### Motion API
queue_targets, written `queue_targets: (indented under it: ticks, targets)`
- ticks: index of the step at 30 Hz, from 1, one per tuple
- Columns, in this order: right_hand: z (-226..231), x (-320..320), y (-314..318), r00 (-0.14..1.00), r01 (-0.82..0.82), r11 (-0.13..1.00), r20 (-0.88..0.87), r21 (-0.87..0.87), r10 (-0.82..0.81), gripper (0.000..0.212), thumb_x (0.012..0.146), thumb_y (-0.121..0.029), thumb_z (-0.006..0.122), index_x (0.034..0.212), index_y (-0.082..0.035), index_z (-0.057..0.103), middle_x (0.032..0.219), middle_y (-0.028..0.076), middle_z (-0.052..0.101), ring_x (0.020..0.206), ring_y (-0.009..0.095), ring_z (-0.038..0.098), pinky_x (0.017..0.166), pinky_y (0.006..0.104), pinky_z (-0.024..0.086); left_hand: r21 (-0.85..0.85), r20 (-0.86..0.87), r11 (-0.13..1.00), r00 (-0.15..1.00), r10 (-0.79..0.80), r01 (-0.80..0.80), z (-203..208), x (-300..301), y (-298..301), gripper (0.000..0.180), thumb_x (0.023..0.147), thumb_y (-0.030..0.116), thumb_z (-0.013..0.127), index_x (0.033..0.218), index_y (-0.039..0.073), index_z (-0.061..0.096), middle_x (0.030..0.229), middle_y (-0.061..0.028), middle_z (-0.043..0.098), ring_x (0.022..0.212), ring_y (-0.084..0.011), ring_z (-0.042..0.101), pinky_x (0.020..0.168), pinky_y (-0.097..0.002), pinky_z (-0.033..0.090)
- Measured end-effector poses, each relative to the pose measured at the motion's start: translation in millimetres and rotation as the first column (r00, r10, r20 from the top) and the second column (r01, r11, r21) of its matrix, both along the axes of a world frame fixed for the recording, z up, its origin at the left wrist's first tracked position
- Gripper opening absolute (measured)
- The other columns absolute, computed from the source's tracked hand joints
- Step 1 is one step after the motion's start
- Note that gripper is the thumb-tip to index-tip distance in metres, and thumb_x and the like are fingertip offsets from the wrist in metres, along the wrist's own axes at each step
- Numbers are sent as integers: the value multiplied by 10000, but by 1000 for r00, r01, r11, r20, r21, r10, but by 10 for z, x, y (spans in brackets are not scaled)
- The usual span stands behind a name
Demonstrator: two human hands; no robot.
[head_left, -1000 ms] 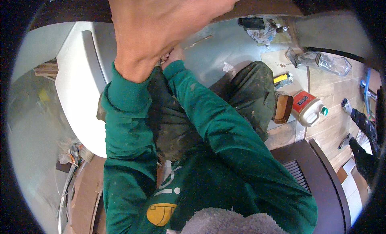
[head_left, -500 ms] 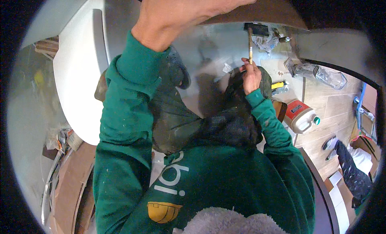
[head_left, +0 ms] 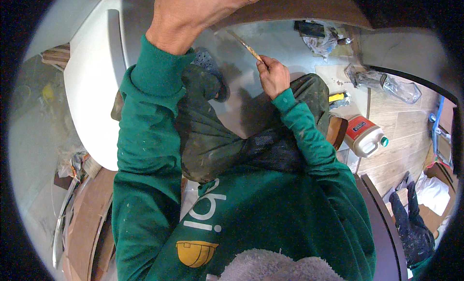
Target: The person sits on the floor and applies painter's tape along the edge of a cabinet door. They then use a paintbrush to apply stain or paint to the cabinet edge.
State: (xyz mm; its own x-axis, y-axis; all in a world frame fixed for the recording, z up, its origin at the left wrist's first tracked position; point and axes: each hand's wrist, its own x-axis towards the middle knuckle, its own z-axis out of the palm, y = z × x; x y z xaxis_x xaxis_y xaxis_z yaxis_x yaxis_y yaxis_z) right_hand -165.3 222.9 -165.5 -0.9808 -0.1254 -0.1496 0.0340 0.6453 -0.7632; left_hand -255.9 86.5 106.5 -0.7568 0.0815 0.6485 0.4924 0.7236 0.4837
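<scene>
My right hand (head_left: 274, 77) is closed around the pale wooden handle of a slim paintbrush (head_left: 251, 51), above my bent knee. Its thin far end points up and left, towards the underside of a brown panel (head_left: 299, 13). High at the top of the view, my left hand (head_left: 203, 8) reaches up by that panel. The left fingers run off the upper edge, so their grip is hidden. Beyond the right hand, a black flat tray-like thing (head_left: 309, 28) lies beside crumpled clear plastic (head_left: 323, 45).
At the right lie a plastic-wrapped item (head_left: 398, 89), a yellow-handled tool (head_left: 337, 97) and a red-labelled jug (head_left: 365, 136) with a green cap. A smooth white curved fixture (head_left: 92, 97) stands left. Another person (head_left: 411, 218) is at the lower right, near a cardboard box (head_left: 442, 179).
My right hand has moved left with the paintbrush, which has swung from pointing at the black tray-like thing to pointing up-left. My left hand has shifted slightly left.
</scene>
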Motion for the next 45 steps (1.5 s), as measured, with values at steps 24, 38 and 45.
queue_targets:
  ticks: [24,38,45]
  targets:
    - [118,-47,-81,993,0,998,116,-62,7,294,910,-281,514,1056,-76,666,896,245,655,857,455,617,764,530,495,113,24,983,989,-146,143,-73,-140,-82,717,569,280,826,1127,-117,613,1002,-162,637,902,-239,635,817,-320,507]
    - [103,-12,-75,989,20,998,148,-54,-12,306,915,-285,539,1090,-79,683,791,173,665,757,352,643,708,438,499,5,80,998,995,-61,61,-37,-56,-54,725,572,290,835,1122,-124,610,1022,-173,630,923,-246,632,823,-321,505]
    - [87,-36,-4,982,91,991,171,-99,-74,308,929,-288,526,1084,-71,681,752,140,664,705,281,633,676,416,501,137,173,990,983,-61,37,-30,-109,-63,733,566,305,820,1122,-126,611,1021,-183,630,920,-260,632,823,-335,505]
